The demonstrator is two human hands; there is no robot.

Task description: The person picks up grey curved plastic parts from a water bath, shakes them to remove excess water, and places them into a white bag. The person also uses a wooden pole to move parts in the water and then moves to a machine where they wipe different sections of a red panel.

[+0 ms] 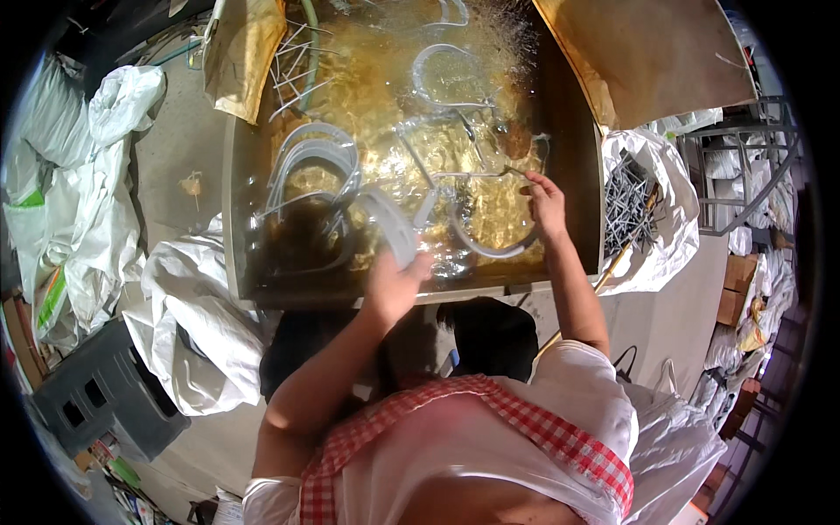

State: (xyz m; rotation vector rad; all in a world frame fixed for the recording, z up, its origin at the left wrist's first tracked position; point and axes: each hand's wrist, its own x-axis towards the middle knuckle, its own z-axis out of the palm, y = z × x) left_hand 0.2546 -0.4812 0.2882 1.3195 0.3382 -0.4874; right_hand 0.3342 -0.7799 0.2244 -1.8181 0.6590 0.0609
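- tank [231, 201]: one, water-filled; clock positions taken from its middle.
- left hand [395, 284]: at 6 o'clock, closed round the lower end of a broad pale band [389, 223], which leans up toward 11 over the water.
- right hand [547, 206]: at 4 o'clock, thumb and fingertips drawn together, pinching the outer end of a thin strip [477, 174], which runs toward 9.
- clustered bands [337, 144]: several, pale, curved, nested at 9 o'clock in the tank; exact count lost in the glare.
- low curved band [494, 253]: one, at 5 o'clock, just beside the right wrist.
- ring-like band [418, 74]: one, at 1 o'clock, apart from both hands.
- straight sticks [302, 101]: pale, a loose criss-cross heap at 11 o'clock.
- grey rods [628, 206]: many, in a white sack [674, 227] outside the tank at 3 o'clock.
- progress, my judgement: partway; some bands gathered together, two pieces in hand, others lying separate; no finished piece i can pick out.
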